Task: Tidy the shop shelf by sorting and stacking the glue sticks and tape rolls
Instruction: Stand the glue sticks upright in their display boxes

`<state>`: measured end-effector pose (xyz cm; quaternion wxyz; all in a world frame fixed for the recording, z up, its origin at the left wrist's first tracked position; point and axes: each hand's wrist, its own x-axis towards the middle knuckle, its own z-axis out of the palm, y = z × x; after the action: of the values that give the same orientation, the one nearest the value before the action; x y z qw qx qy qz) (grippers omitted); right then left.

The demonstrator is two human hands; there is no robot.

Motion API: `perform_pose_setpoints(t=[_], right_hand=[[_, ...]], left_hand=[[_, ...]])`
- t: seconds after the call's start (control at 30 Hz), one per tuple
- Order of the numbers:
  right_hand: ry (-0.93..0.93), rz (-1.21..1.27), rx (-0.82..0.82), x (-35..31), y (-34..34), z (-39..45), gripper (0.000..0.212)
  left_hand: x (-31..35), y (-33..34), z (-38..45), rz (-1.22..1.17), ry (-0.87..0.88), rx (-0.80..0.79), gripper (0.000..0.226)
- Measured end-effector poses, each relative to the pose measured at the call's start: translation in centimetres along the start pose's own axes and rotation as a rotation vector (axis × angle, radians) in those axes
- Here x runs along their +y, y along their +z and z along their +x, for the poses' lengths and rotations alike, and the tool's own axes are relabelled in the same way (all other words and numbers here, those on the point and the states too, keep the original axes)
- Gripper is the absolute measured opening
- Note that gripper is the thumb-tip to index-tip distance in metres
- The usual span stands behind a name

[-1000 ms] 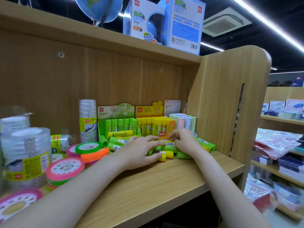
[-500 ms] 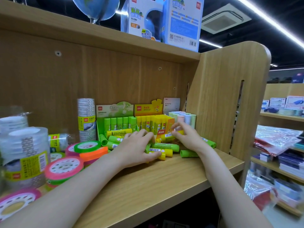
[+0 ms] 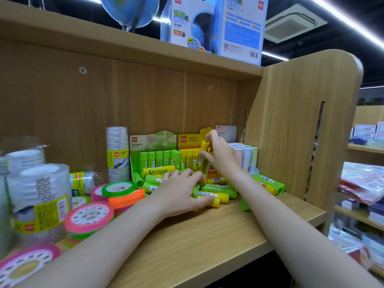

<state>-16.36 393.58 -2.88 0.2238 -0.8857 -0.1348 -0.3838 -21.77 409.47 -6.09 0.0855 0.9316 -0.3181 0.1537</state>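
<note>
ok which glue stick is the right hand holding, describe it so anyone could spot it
Find the yellow display box at the back of the shelf. Just above its row, the right hand pinches a yellow glue stick: the only one lifted clear of the others.

— Right hand (image 3: pixel 218 154) up at the yellow display box (image 3: pixel 192 151), pinching a yellow glue stick (image 3: pixel 204 147) upright over the row.

— And the left hand (image 3: pixel 180 192)?

— Low on the wooden shelf (image 3: pixel 207 235), fingers spread across loose glue sticks (image 3: pixel 216 193), beside the neon tape rolls (image 3: pixel 118 194).
</note>
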Motion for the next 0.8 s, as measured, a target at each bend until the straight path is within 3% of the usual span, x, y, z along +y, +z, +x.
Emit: perform_pose_setpoints(t=[0.1,0.3,0.47,0.6,0.67,0.8], right_hand=[[-0.026,-0.155,-0.084,0.2,1.0,0.4,0.033],[-0.092,-0.281,-0.053,0.5,1.4,0.8,0.028],[-0.04,-0.283,-0.089,1.2,1.4,1.2,0.019],[-0.049,-0.332,-0.078,1.1,1.6,0.6,0.024],[-0.05,-0.28,-0.068,1.4,1.0,0.4,0.028],[-0.055,0.106,0.102,1.0,-2.8,-0.4,0.032]], left_hand=[[0.0,-0.1,0.1,0.004,-0.004,-0.004,0.049],[0.0,0.0,0.2,0.014,-0.006,-0.002,0.048],[0.0,-0.1,0.2,0.015,-0.012,-0.01,0.049],[0.0,0.0,0.2,0.019,-0.013,0.007,0.049],[0.0,0.1,0.2,0.021,-0.012,0.008,0.049],[0.0,0.0,0.2,0.016,-0.007,0.003,0.049]])
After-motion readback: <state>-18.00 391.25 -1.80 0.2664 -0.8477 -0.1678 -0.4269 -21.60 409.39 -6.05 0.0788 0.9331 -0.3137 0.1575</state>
